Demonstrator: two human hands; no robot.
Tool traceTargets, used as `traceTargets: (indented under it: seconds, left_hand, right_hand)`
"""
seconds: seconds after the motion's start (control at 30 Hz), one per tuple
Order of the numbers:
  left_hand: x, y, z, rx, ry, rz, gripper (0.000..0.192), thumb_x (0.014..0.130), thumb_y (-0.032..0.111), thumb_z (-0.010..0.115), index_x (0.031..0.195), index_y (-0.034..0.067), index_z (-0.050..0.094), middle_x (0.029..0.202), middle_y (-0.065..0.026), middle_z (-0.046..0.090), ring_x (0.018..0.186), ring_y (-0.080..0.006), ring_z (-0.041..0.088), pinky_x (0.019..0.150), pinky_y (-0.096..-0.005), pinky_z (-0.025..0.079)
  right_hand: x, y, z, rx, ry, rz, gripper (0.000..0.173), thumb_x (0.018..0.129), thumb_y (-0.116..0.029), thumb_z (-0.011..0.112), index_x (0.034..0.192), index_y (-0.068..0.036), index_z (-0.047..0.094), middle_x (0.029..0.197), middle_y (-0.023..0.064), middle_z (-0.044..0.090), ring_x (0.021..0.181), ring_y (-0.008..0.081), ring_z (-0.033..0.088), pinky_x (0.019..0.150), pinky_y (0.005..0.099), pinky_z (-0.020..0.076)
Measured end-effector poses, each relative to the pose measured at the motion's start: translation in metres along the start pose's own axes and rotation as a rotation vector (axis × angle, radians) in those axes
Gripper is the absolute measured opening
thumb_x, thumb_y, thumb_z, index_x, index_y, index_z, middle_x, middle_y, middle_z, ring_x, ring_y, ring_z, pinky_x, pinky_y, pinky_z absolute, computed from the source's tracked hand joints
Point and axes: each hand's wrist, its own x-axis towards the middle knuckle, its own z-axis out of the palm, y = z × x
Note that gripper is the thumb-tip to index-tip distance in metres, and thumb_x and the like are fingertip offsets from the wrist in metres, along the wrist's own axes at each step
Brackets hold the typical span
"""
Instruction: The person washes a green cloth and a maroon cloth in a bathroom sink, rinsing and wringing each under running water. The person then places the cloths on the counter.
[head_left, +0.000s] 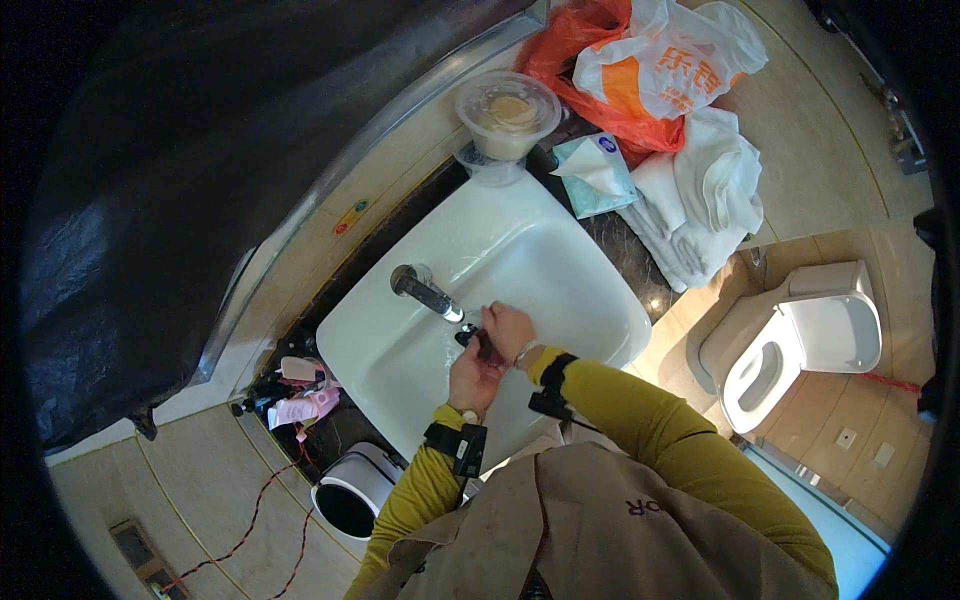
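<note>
Over the white washbasin (367, 364), my two hands meet just below the chrome faucet (427, 294). My left hand (474, 379) holds a small dark object (480, 343), too small and too covered by fingers to name. Against its far side, my right hand (508, 330) bends its fingers close to the object. Whether the right fingers grip it is hidden. Bright glints under the spout look like running water. A bracelet circles my right wrist and a watch my left one; strapped black devices sit on both forearms.
Lidded plastic tubs (510, 116), a tissue box (595, 176), white towels (701, 199) and plastic bags (645, 67) crowd the counter's far end. Left of the basin lie pink tubes (304, 405), twisted cords (259, 510) and a white cylindrical container (360, 480). A toilet (795, 330) stands at right.
</note>
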Motion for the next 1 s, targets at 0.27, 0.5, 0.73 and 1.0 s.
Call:
traceTargets:
  seconds: [0.27, 0.5, 0.73, 1.0]
  left_hand:
    - [-0.02, 0.031, 0.021, 0.01, -0.109, 0.201, 0.042, 0.085, -0.001, 0.05, 0.126, 0.006, 0.05, 0.119, -0.0112, 0.058, 0.107, -0.0255, 0.058, 0.095, -0.0383, 0.047]
    - [-0.019, 0.031, 0.032, 0.179, 0.165, 0.356, 0.061, 0.08, -0.01, 0.047, 0.136, 0.011, 0.039, 0.114, -0.0098, 0.057, 0.102, -0.0276, 0.058, 0.094, -0.0406, 0.048]
    - [-0.01, 0.029, 0.017, 0.079, 0.052, 0.046, 0.025, 0.097, 0.025, 0.049, 0.118, 0.014, 0.056, 0.108, -0.0055, 0.06, 0.092, -0.022, 0.06, 0.081, -0.0355, 0.051]
    - [0.006, 0.02, -0.026, 0.523, -0.204, 0.244, 0.026, 0.099, 0.018, 0.046, 0.118, 0.004, 0.055, 0.113, -0.0096, 0.061, 0.102, -0.0222, 0.059, 0.087, -0.0361, 0.05]
  right_hand:
    - [-0.041, -0.018, -0.003, 0.299, 0.09, -0.25, 0.031, 0.09, -0.034, 0.057, 0.101, -0.004, 0.059, 0.096, 0.0198, 0.062, 0.077, 0.0422, 0.062, 0.073, 0.0473, 0.0502]
    - [-0.023, -0.008, -0.017, 0.795, -0.229, 0.379, 0.049, 0.076, -0.015, 0.072, 0.119, -0.008, 0.049, 0.102, 0.0164, 0.062, 0.09, 0.0317, 0.063, 0.079, 0.0378, 0.0524]
    - [-0.015, -0.005, 0.017, 0.709, -0.153, 0.063, 0.015, 0.077, -0.015, 0.065, 0.084, -0.003, 0.062, 0.082, 0.0153, 0.065, 0.079, 0.027, 0.063, 0.075, 0.038, 0.0498]
    - [-0.029, -0.018, 0.019, 0.417, 0.08, -0.388, 0.024, 0.087, -0.023, 0.056, 0.078, -0.001, 0.062, 0.075, 0.0184, 0.062, 0.068, 0.0351, 0.06, 0.062, 0.0414, 0.0479]
